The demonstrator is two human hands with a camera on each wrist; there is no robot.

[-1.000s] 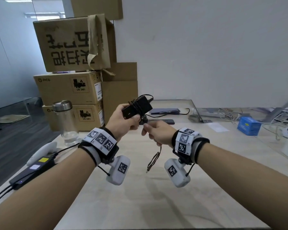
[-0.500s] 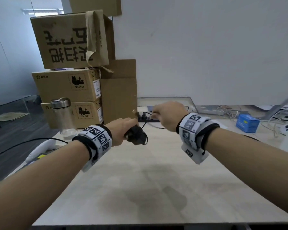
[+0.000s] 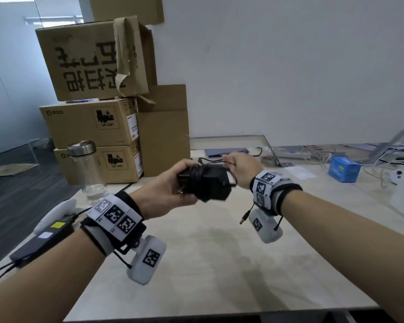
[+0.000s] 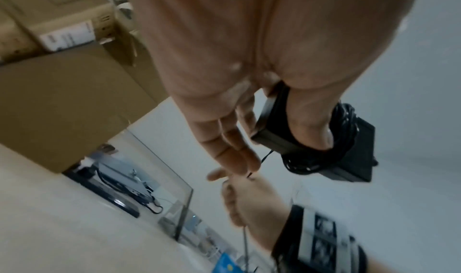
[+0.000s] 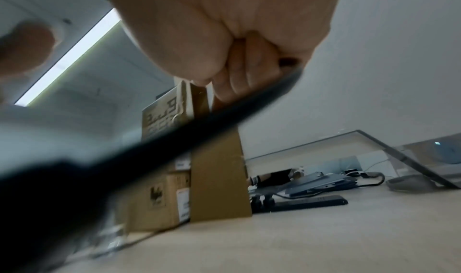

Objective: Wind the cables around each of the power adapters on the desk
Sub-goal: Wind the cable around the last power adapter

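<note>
Above desk (image 3: 219,264), hands grip adapter (image 3: 208,183) and cable (image 3: 216,161).

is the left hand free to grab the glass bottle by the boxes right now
Probably not: the left hand grips the black adapter while the right hand pinches its cable. The bottle stands unobstructed nearby.

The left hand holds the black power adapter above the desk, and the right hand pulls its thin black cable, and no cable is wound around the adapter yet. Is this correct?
One part is wrong. Several turns of the thin black cable already circle the black power adapter, as the left wrist view shows. The rest holds: the left hand holds it above the light wooden desk, and the right hand pulls the cable.
</note>
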